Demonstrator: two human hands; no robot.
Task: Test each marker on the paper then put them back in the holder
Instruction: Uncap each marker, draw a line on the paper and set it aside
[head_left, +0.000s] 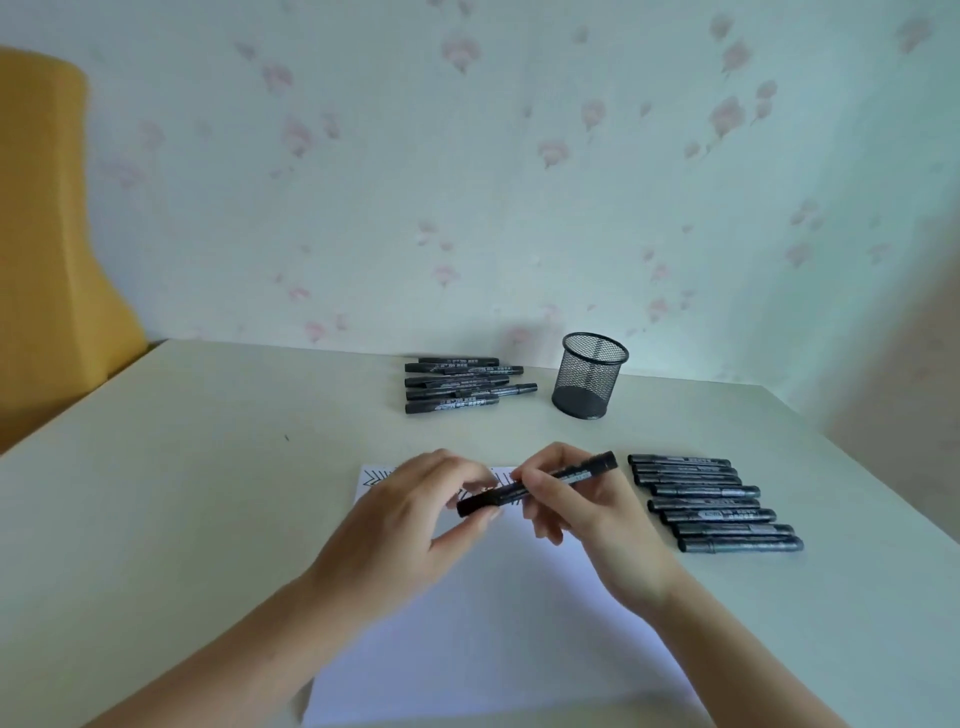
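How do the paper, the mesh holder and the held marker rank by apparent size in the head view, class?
1. paper, largest by far.
2. mesh holder and held marker: unsure, since the marker is nearer the camera.

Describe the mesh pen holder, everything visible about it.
The holder is a round cup of black wire mesh, as it looks, with a solid rim and a darker base band. It stands upright on the pale table near the wall, right of the far group of markers. Nothing shows inside it, and neither hand touches it.
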